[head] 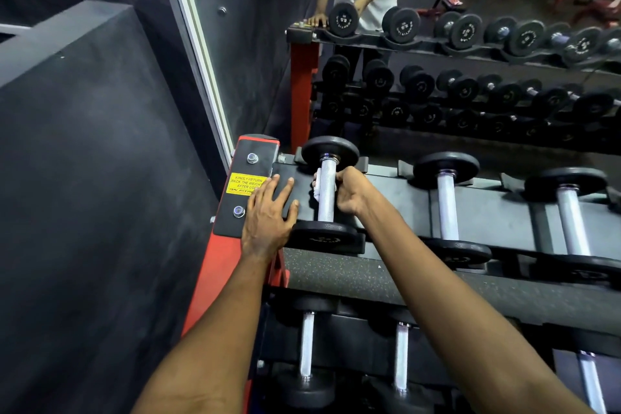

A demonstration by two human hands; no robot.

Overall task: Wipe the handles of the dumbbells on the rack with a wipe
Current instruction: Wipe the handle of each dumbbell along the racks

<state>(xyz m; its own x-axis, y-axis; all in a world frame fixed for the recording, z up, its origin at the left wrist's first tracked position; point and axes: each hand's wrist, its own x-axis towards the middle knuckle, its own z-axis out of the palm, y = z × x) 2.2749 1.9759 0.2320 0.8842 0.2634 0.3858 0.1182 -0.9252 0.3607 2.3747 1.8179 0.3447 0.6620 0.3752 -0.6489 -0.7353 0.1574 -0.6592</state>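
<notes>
The right hand (349, 191) is clamping the wipe (318, 179) round the handle (325, 207), probably to scrub it. The left hand (268, 215), fingers flat and empty, is bracing on the rack (396, 198) at its left edge.

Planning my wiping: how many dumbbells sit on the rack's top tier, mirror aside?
3: the leftmost dumbbell, with the wipe against it; the middle dumbbell; the right dumbbell. More may lie beyond the frame's right edge.
</notes>
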